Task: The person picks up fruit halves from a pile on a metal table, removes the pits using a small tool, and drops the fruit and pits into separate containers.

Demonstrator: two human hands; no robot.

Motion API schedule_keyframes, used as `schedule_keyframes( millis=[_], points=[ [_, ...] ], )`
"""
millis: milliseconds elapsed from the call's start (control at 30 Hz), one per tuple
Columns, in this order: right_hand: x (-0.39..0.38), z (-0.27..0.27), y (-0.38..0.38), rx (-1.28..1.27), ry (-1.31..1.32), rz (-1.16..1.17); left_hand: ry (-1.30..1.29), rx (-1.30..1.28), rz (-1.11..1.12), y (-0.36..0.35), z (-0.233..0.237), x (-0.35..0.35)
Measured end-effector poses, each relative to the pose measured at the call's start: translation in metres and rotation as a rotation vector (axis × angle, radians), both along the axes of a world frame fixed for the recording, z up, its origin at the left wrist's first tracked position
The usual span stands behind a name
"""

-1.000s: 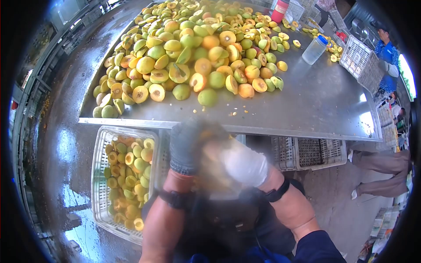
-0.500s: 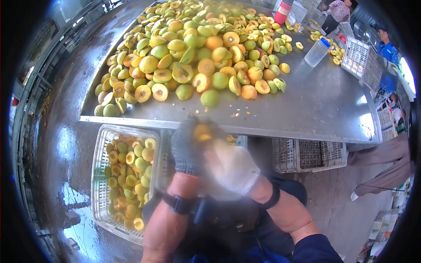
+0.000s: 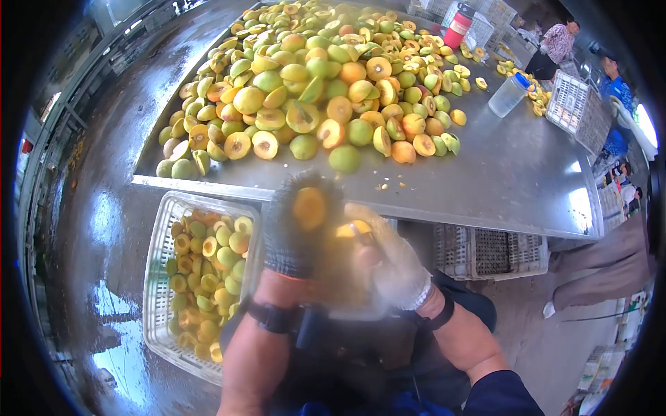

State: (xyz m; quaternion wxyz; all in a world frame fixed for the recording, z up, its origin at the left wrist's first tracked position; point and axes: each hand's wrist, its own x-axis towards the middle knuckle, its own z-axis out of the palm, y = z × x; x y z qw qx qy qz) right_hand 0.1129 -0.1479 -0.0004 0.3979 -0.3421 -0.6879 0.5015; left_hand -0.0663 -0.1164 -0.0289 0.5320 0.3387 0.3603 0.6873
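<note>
My left hand point(image 3: 300, 220), in a dark grey knitted glove, is in front of the table edge with a halved yellow-orange fruit point(image 3: 309, 209) in it, cut face up. To its right, my right hand point(image 3: 394, 260), in a white glove, is curled round a yellow fruit piece point(image 3: 353, 229); a blur hides its fingertips and anything else there. The two hands are slightly apart. Beyond them a large heap of halved green and yellow fruit point(image 3: 303, 116) lies on the metal table point(image 3: 485, 182). A white crate point(image 3: 158, 274) of hollowed fruit halves stands left of my left hand.
A clear bottle with a blue lid point(image 3: 508, 96) and a red-pink bottle point(image 3: 458, 26) stand on the table. A white crate point(image 3: 572, 104) leans at its right edge. Empty-looking crates point(image 3: 485, 251) sit under the table. Several people are at the far right.
My hands have moved apart, the left one raised with its fruit half now showing cut face up. The right hand has shifted slightly right. The view has tilted a little.
</note>
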Motion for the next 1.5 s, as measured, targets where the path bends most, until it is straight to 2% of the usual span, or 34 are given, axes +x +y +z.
schedule_keyframes(
  millis=[100, 133, 200, 300, 367, 467, 567, 700, 733, 800, 867, 967, 1067, 1167, 1267, 1367, 1400, 1433, 1500],
  points=[
    [0.002, 0.002, 0.005, 0.042, -0.073, -0.092, 0.917, 0.333, 0.192, -0.007, 0.000, -0.011],
    [0.003, 0.000, 0.009, 0.136, -0.130, -0.136, 1.153, 0.406, 0.339, -0.008, -0.001, -0.012],
    [0.006, -0.009, 0.012, 0.229, -0.190, -0.194, 0.975, 0.399, 0.205, -0.016, 0.004, -0.007],
    [0.010, -0.012, 0.007, 0.093, -0.199, -0.184, 0.734, 0.197, -0.100, -0.034, -0.005, -0.009],
    [0.012, -0.010, 0.006, -0.034, -0.141, -0.141, 1.054, 0.300, -0.227, -0.042, 0.000, -0.023],
    [0.014, -0.002, 0.002, -0.378, 0.045, -0.064, 0.480, -0.075, -0.202, -0.049, 0.024, -0.016],
    [0.012, 0.005, -0.003, -0.186, -0.049, -0.019, 0.723, -0.029, -0.128, -0.052, 0.026, -0.006],
    [0.011, -0.006, 0.003, 0.260, -0.244, -0.055, 0.919, 0.037, -0.079, -0.054, 0.025, -0.002],
    [0.014, -0.003, 0.002, 0.151, -0.242, -0.026, 0.931, 0.032, -0.080, -0.052, 0.022, -0.002],
    [0.017, -0.001, 0.002, 0.130, -0.264, -0.012, 1.029, 0.085, -0.043, -0.048, 0.022, -0.002],
    [0.016, -0.006, 0.002, 0.303, -0.312, -0.043, 1.202, 0.200, 0.033, -0.046, 0.026, -0.002],
    [0.016, -0.015, 0.003, 0.290, -0.311, -0.053, 1.369, 0.337, 0.173, -0.043, 0.021, 0.003],
    [0.015, -0.022, 0.004, 0.342, -0.323, -0.082, 1.444, 0.319, 0.212, -0.043, 0.019, 0.007],
    [0.011, -0.001, -0.003, 0.351, -0.520, -0.203, 1.447, 0.369, 0.254, -0.040, 0.017, 0.004],
    [0.014, 0.000, 0.000, 0.309, -0.523, -0.343, 1.273, 0.233, 0.125, -0.039, 0.013, 0.000],
    [0.021, -0.018, 0.014, 0.314, -0.472, -0.420, 1.380, 0.131, -0.353, -0.032, -0.009, -0.033],
    [0.022, -0.008, 0.013, 0.229, -0.467, -0.411, 1.440, 0.089, -0.386, -0.036, 0.013, -0.035],
    [0.023, -0.009, 0.013, 0.132, -0.382, -0.403, 1.468, -0.023, -0.324, -0.038, 0.019, -0.038],
    [0.026, -0.014, 0.017, 0.134, -0.229, -0.432, 1.523, -0.214, -0.181, -0.034, 0.029, -0.040]
  ],
)
